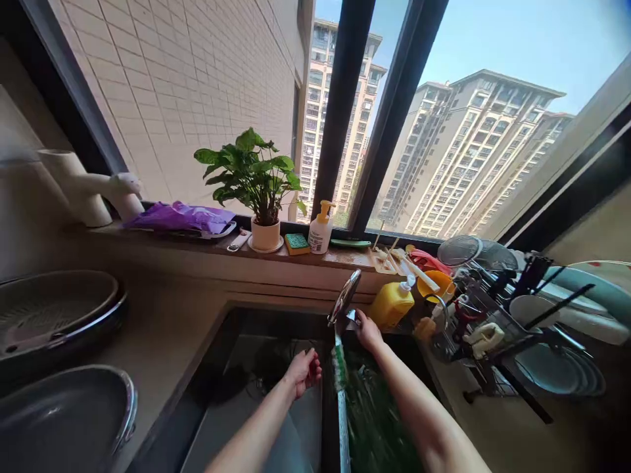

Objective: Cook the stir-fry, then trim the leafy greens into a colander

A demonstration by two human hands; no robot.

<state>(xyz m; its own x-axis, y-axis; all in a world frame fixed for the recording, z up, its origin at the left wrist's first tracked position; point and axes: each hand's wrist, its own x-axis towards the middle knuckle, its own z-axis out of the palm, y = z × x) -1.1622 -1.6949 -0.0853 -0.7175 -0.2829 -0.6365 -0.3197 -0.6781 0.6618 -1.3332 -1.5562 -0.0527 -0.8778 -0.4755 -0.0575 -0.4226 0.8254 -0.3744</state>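
My right hand is closed around the small metal faucet lever, at the back of the sink. Water runs from the chrome faucet in a long stream, with a patch of green showing through it. Over the left basin hovers my left hand, fingers curled in and nothing visible in them. Green leafy vegetables fill the right basin, partly behind my right forearm. Dark shapes in the left basin are unclear.
A yellow bottle stands behind my right hand. To the right is a crowded dish rack. Two dark pans sit at left. A potted plant, sponge and pump bottle line the sill.
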